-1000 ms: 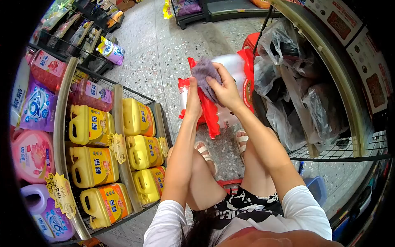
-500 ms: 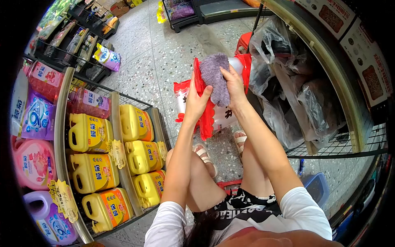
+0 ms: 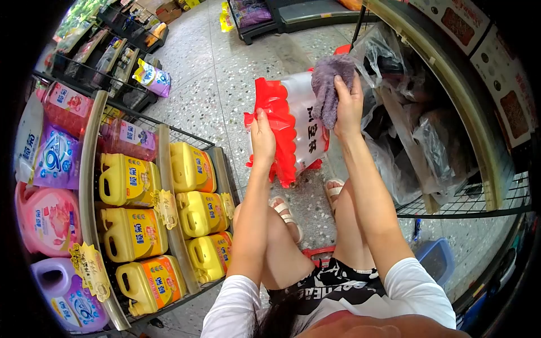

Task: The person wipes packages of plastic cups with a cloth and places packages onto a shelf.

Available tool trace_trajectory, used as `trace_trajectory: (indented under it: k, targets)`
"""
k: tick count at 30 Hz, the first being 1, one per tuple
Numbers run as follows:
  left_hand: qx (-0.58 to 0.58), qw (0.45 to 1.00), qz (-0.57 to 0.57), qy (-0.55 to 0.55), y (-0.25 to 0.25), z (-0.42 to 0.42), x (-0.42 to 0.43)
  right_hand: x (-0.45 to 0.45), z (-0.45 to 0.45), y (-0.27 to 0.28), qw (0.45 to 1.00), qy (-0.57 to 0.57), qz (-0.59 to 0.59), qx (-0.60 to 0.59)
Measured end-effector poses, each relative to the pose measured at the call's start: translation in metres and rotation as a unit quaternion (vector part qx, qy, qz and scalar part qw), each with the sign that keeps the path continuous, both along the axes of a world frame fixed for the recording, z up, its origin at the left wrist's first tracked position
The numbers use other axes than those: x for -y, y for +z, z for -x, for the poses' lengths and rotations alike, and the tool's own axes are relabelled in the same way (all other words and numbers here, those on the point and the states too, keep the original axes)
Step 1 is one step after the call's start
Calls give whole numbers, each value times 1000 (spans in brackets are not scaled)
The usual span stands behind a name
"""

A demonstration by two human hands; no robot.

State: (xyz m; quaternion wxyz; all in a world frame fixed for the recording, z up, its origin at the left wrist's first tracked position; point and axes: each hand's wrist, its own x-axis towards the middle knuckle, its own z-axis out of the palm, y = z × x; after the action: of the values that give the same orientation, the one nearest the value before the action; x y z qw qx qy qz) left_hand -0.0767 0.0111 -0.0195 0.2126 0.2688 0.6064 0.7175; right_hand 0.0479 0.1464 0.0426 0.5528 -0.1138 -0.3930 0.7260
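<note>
My right hand (image 3: 348, 107) is closed around a fluffy purple cloth (image 3: 325, 84), which lies against the right end of a red-and-white plastic package (image 3: 301, 121) with black lettering. On the left, my left hand (image 3: 263, 138) grips the package's red end, its thumb on the front and its other fingers mostly hidden behind. The package is held up above the floor, in front of my knees. Behind its lower edge more red plastic shows, but I cannot tell whether it is a second package.
At left, a wire shelf holds several yellow jugs (image 3: 129, 180) and pink and purple detergent bottles (image 3: 53, 219). To the right, a rack (image 3: 473, 141) carries items in clear plastic bags (image 3: 434, 138). A blue bin (image 3: 437, 259) stands on the speckled floor (image 3: 197, 67).
My right hand and the purple cloth have moved right, across to the package's far end. The package has turned its lettered white face toward me, and my left hand remains at its red edge.
</note>
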Motion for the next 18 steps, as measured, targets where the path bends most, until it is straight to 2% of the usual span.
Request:
trace_trajectory:
  k: [1,4,6,8,9,12,13,16,18]
  targets:
    - [20,999,-38,3,0,-1,-2,4,-1,1,996,-37,-55,55]
    - [93,994,-9,-49,8,-4,3,19,11,-9,955,-103,-224,166]
    - [98,992,-72,-39,20,-19,-2,32,11,-12,854,-150,-433,248]
    - [105,989,-99,-43,28,-26,-3,45,11,-7,755,-156,-560,305]
    - [109,988,-94,-52,30,-27,-1,55,7,0,725,-171,-575,339]
    - [116,986,-97,-63,31,-24,3,53,9,2,686,-179,-604,364]
    - [107,988,-96,-58,28,-22,3,49,12,0,710,-142,-598,344]
    - [139,982,-106,-78,31,-23,5,40,17,-8,725,-129,-590,330]
    - [167,975,-122,-87,32,-25,6,36,17,-10,728,-164,-581,324]
